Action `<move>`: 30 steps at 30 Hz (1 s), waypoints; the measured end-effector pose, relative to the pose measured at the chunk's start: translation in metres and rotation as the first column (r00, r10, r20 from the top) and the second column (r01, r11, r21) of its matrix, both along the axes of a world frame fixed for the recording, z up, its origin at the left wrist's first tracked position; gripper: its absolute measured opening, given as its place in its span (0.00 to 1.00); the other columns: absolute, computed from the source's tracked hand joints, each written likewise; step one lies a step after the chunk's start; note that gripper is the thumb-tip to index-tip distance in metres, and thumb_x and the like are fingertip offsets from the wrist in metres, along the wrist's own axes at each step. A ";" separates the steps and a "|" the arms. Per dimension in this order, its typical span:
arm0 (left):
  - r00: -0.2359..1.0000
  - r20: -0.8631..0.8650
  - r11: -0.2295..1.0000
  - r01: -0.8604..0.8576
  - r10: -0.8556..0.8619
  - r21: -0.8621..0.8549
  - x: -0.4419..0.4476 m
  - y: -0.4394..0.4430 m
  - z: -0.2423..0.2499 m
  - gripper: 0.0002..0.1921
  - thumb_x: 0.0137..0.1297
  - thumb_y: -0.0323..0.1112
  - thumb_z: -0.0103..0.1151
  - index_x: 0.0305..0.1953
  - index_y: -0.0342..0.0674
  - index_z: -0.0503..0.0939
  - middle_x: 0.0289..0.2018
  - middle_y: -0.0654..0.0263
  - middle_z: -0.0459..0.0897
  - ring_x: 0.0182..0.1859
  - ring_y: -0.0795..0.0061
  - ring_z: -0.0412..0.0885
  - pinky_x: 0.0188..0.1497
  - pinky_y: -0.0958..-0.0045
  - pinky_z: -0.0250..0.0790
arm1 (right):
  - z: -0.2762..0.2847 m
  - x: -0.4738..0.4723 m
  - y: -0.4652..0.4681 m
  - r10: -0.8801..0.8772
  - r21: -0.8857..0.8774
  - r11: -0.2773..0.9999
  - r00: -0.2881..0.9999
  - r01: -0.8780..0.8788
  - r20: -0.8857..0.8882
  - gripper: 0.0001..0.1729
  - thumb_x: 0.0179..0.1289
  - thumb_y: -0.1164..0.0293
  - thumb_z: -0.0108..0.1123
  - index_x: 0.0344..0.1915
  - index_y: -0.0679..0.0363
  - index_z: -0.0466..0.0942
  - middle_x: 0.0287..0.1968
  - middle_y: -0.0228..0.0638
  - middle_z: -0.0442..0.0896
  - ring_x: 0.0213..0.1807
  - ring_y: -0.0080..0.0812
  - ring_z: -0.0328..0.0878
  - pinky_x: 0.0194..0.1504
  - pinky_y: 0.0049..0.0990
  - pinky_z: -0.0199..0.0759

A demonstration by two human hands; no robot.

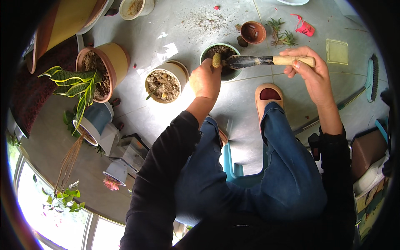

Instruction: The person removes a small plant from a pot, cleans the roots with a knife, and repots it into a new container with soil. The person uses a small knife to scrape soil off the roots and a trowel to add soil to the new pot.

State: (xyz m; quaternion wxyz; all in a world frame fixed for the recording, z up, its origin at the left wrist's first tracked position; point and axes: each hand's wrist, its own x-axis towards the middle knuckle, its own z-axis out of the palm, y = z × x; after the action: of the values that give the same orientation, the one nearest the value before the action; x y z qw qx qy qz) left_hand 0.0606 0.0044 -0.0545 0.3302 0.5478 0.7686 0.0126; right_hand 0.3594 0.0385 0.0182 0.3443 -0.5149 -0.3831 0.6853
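My left hand pinches a small greenish-yellow cactus over a pale green plant pot. Dark soil fills part of that pot. With my right hand I grip the wooden handle of a garden trowel. Its dirty metal blade reaches over the pot's rim, and its tip is close beside the cactus. The cactus's lower end is hidden by my fingers and the blade.
Left of the pot stands a cream pot of dry soil; farther left is a potted snake plant. Beyond lie a small terracotta pot, uprooted succulents and a pink bucket. A broom lies at right.
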 end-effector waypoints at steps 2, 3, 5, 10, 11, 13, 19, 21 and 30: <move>1.000 0.003 1.000 0.003 -0.003 0.001 0.000 0.000 0.000 0.14 0.67 0.49 0.65 0.36 0.44 0.83 0.30 0.50 0.87 0.37 0.42 0.86 0.40 0.46 0.76 | 0.002 0.001 -0.001 0.021 0.032 0.999 1.000 -0.021 0.007 0.12 0.76 0.75 0.56 0.54 0.67 0.81 0.51 0.40 0.88 0.41 0.25 0.84 0.44 0.25 0.78; 1.000 0.004 1.000 0.004 -0.004 0.001 0.000 0.000 0.000 0.14 0.67 0.49 0.65 0.36 0.44 0.83 0.30 0.50 0.87 0.37 0.42 0.86 0.41 0.46 0.76 | 0.004 0.001 -0.002 0.021 0.044 0.999 1.000 -0.021 0.001 0.12 0.76 0.75 0.56 0.54 0.67 0.80 0.52 0.40 0.87 0.42 0.25 0.84 0.44 0.25 0.78; 1.000 0.005 1.000 0.002 -0.002 0.003 0.000 -0.001 0.000 0.14 0.67 0.48 0.65 0.37 0.44 0.84 0.30 0.50 0.87 0.37 0.43 0.86 0.41 0.46 0.76 | 0.010 0.000 -0.005 0.041 0.086 0.995 0.998 -0.045 0.041 0.12 0.76 0.76 0.56 0.55 0.67 0.80 0.53 0.40 0.87 0.42 0.25 0.84 0.45 0.25 0.78; 1.000 -0.015 1.000 0.015 -0.015 -0.001 0.002 0.000 0.001 0.14 0.66 0.49 0.66 0.38 0.44 0.84 0.30 0.51 0.88 0.37 0.44 0.86 0.41 0.47 0.77 | 0.011 -0.001 -0.009 0.031 0.087 0.996 0.999 -0.034 0.032 0.12 0.75 0.76 0.56 0.54 0.66 0.80 0.55 0.42 0.87 0.44 0.26 0.84 0.46 0.26 0.79; 1.000 -0.008 1.000 0.012 -0.012 0.005 0.002 0.000 0.001 0.14 0.66 0.49 0.66 0.38 0.44 0.84 0.30 0.51 0.88 0.37 0.44 0.86 0.41 0.47 0.77 | 0.007 0.000 -0.008 0.030 0.069 0.997 0.999 -0.031 0.023 0.12 0.75 0.76 0.56 0.54 0.66 0.80 0.56 0.42 0.87 0.43 0.26 0.84 0.46 0.26 0.79; 1.000 -0.004 1.000 0.010 -0.010 0.007 0.002 0.000 0.002 0.15 0.66 0.49 0.66 0.38 0.44 0.85 0.30 0.51 0.88 0.37 0.44 0.86 0.41 0.48 0.77 | -0.002 0.003 -0.007 0.002 0.028 1.000 1.000 -0.001 -0.014 0.12 0.75 0.76 0.55 0.54 0.67 0.80 0.56 0.43 0.87 0.43 0.26 0.83 0.46 0.27 0.79; 0.999 0.038 1.000 -0.013 0.013 -0.020 0.001 0.002 0.004 0.17 0.66 0.52 0.67 0.38 0.43 0.85 0.30 0.53 0.88 0.37 0.45 0.86 0.40 0.49 0.76 | -0.022 0.022 -0.013 -0.142 -0.103 0.986 0.981 0.129 -0.132 0.14 0.74 0.73 0.55 0.54 0.67 0.80 0.58 0.46 0.86 0.42 0.28 0.83 0.46 0.27 0.77; 0.997 0.071 1.000 -0.023 0.024 -0.018 0.000 0.002 0.006 0.18 0.66 0.53 0.68 0.38 0.43 0.85 0.29 0.54 0.88 0.36 0.47 0.86 0.40 0.51 0.76 | -0.028 0.029 -0.015 -0.164 -0.135 0.980 0.973 0.143 -0.163 0.14 0.74 0.73 0.55 0.54 0.66 0.80 0.58 0.48 0.86 0.42 0.28 0.82 0.46 0.28 0.77; 0.986 0.152 0.997 -0.077 0.073 0.022 0.001 0.000 0.008 0.16 0.67 0.47 0.71 0.44 0.40 0.86 0.29 0.58 0.88 0.32 0.64 0.87 0.38 0.64 0.76 | -0.061 0.043 -0.031 -0.295 -0.302 0.929 0.919 0.211 -0.263 0.15 0.74 0.72 0.55 0.55 0.66 0.78 0.61 0.51 0.84 0.43 0.30 0.81 0.49 0.27 0.76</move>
State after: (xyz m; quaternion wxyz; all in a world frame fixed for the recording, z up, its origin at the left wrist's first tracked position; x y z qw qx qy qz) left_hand 0.0613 0.0042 -0.0462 0.3788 0.5205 0.7613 0.0771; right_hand 0.4024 0.0072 -0.0433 0.4128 -0.4906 -0.1589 0.7508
